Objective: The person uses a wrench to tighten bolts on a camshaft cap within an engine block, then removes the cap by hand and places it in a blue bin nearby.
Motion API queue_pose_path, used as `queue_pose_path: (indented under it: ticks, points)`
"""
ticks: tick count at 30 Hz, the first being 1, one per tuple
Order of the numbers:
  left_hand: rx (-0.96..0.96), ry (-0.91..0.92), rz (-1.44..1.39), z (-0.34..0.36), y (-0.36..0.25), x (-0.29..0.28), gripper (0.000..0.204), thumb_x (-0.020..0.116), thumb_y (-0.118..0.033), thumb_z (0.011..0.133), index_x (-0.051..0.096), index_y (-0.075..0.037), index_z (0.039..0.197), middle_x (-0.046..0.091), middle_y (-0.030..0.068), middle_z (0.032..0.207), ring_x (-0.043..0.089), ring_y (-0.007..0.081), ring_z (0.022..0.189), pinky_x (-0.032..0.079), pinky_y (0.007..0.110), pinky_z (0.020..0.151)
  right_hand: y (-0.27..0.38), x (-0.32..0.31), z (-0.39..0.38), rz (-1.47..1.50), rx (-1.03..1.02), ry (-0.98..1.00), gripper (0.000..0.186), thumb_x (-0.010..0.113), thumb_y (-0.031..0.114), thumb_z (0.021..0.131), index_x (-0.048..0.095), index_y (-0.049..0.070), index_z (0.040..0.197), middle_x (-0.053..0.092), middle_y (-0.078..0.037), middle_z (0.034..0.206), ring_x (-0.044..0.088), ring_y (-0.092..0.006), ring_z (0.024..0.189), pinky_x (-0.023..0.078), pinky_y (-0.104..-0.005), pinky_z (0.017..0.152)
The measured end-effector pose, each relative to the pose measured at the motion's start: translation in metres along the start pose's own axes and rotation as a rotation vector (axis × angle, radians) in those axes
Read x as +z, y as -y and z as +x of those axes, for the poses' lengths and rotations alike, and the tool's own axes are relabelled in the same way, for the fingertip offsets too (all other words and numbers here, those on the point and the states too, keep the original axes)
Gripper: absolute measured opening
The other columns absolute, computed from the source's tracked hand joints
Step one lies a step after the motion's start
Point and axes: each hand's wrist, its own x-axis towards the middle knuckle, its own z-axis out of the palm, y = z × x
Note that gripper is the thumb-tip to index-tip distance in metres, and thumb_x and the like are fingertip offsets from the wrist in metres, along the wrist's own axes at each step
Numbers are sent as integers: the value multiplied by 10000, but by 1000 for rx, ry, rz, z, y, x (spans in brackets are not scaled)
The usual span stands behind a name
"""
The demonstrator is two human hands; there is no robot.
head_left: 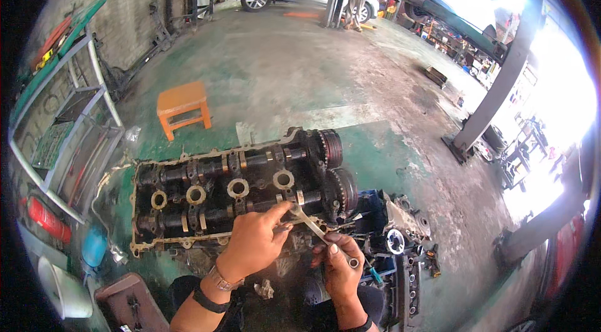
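A cylinder head (213, 207) with two dark camshafts lies in front of me, its camshaft gears (341, 194) at the right end. Over its near right part is a metal wrench (313, 225), slanting down to the right. My right hand (340, 264) grips the wrench near its lower ring end, fingers curled around it. My left hand (256, 241) is at the other end, index finger stretched onto the wrench's head and the remaining fingers bent. What the wrench's head sits on is hidden by that finger.
An orange stool (183, 106) stands beyond the cylinder head. On the left are a metal rack (94, 100), a red extinguisher (49, 220), a white bucket (62, 288) and a brown tray (131, 307). Engine parts (407, 225) lie to the right, near a lift post (494, 94). Cars stand behind.
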Motion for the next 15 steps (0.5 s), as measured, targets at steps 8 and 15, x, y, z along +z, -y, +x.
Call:
queue_pose_path:
  ticks: [8,15]
  points:
    - [-43,-20,-22,0,-3,1,411,702,-121,738,595,-66,1131,602,158,685,580,324,572,467,375,560,0,0,1,57,31,2,224,551,141,885,545,-29,1029,639,-136,820,595,-164,636,486,-276,602]
    - [-35,56,28,3,-8,-3,416,684,-113,748,592,-55,1149,622,207,765,622,356,659,483,377,591,-1,3,-5,-108,-43,41,260,579,171,875,536,-34,1031,628,-129,792,585,-176,621,483,-285,592]
